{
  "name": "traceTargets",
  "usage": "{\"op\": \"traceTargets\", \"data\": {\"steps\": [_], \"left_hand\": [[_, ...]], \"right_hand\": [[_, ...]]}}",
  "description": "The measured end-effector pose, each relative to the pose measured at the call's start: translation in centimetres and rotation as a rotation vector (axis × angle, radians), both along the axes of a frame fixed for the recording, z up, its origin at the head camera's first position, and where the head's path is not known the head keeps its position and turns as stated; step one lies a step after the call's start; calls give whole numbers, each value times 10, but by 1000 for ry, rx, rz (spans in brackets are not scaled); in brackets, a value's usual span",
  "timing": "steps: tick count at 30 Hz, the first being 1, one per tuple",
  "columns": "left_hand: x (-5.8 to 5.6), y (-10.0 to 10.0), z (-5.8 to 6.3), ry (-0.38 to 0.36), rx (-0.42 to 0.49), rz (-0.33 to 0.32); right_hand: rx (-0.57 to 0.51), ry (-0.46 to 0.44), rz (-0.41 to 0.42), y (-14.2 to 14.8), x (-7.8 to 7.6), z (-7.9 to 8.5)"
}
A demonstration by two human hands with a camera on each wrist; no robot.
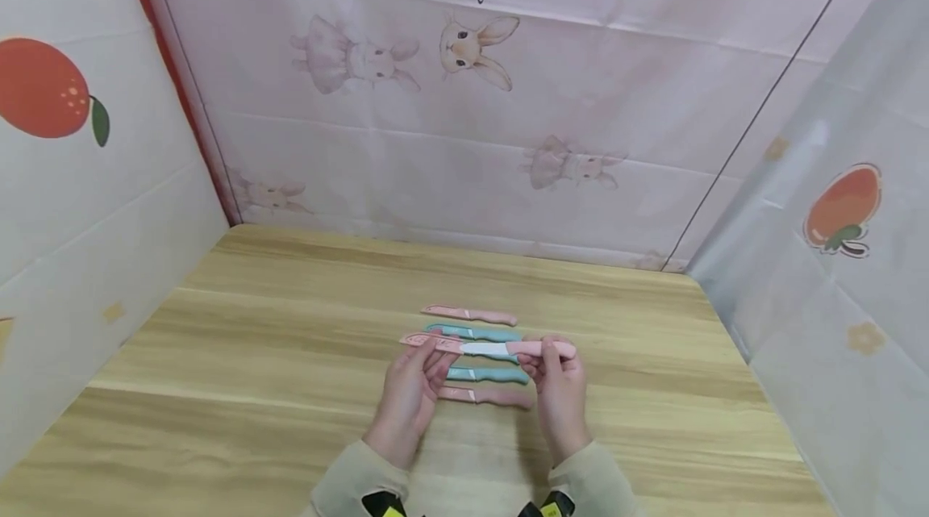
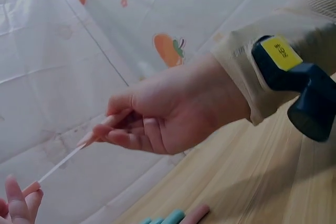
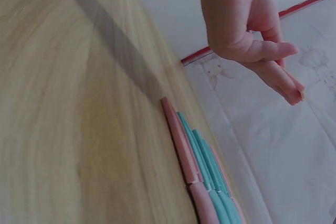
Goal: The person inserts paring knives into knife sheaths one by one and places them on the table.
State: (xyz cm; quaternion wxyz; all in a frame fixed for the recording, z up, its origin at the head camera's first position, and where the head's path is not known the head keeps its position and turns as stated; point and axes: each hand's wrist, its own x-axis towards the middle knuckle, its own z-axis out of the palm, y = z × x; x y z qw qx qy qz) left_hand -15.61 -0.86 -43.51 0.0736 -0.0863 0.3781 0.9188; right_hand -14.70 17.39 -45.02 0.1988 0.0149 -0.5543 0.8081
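Observation:
A pink paring knife (image 1: 522,348) is held level above the table, its pale blade bare along most of its length. My left hand (image 1: 408,392) pinches the pink sheath (image 1: 417,339), which covers the blade's tip end. Thumb and fingers of my right hand (image 1: 564,396) grip the knife's handle. From the left wrist view, the right hand (image 2: 168,106) appears large, with the thin blade (image 2: 60,163) running between both hands. The left hand (image 3: 247,24) shows at the top of the right wrist view, where the knife itself is out of sight.
Several sheathed knives lie in a row under the hands: a pink one (image 1: 468,314) farthest away, teal ones (image 1: 488,374) between, another pink one (image 1: 501,397) nearest. They rest on a wood-grain table (image 1: 290,283), with printed sheets (image 1: 406,154) hanging around it.

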Motion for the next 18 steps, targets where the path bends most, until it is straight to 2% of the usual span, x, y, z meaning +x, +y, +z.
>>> {"op": "traceTargets", "data": {"steps": [1, 2, 5, 14, 18], "left_hand": [[0, 1, 0, -6, 5, 12], [0, 2, -1, -11, 10, 22], [1, 6, -1, -23, 13, 51], [2, 12, 3, -37, -6, 98], [3, 16, 3, -43, -18, 86]], "right_hand": [[-3, -14, -4, -1, 0, -1], [16, -70, -30, -4, 5, 6], [1, -104, -36, -5, 6, 5], [-3, -114, -51, -6, 5, 3], [-8, -129, -42, -10, 5, 4]]}}
